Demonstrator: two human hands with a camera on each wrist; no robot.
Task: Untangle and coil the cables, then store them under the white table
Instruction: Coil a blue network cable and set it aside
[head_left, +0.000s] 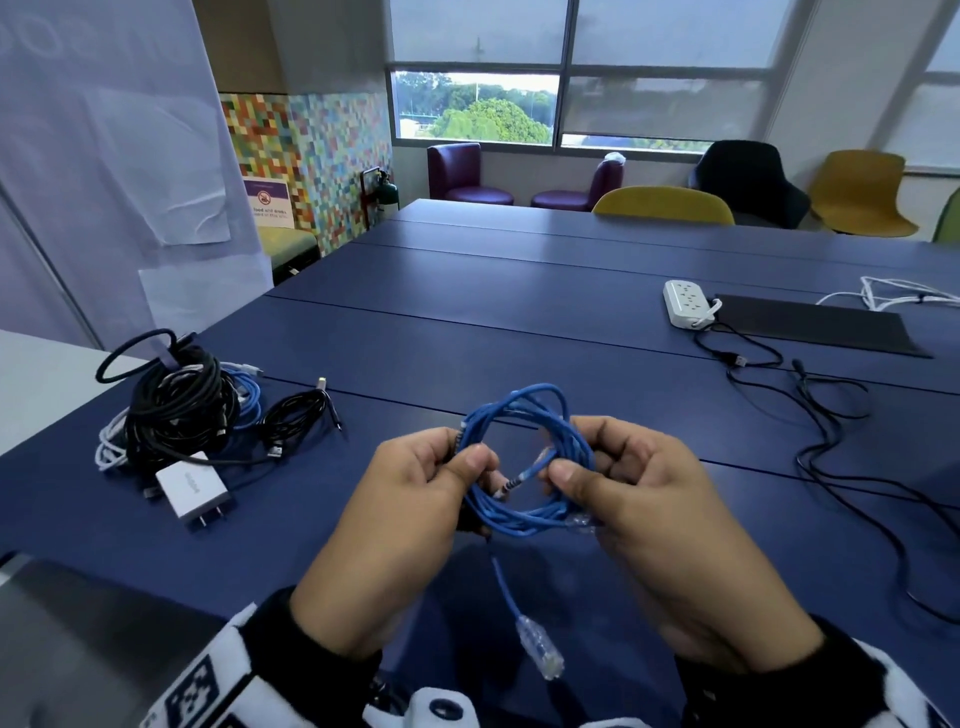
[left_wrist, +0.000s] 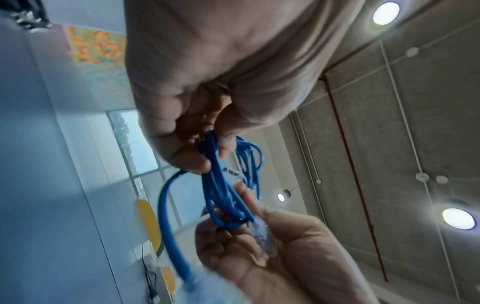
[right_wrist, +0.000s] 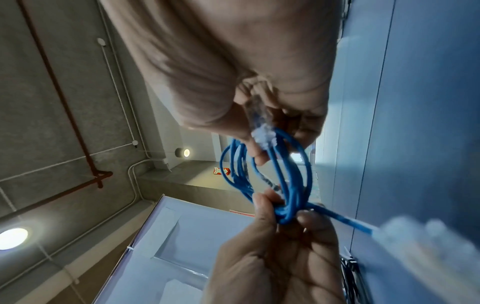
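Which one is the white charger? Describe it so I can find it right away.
Start at the blue table and go to its left side, where a cable pile sits. The charger lies at the near edge of that pile, left of the hands. It is the only solid white block there, with two metal prongs pointing toward the camera.

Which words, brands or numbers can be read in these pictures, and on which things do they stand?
"food and drinks": sign on the far wall; its other words are too small.
White charger: grey brand print, too blurred.
Blue cable: dark print, unreadable.
Red ceiling sign: unreadable.
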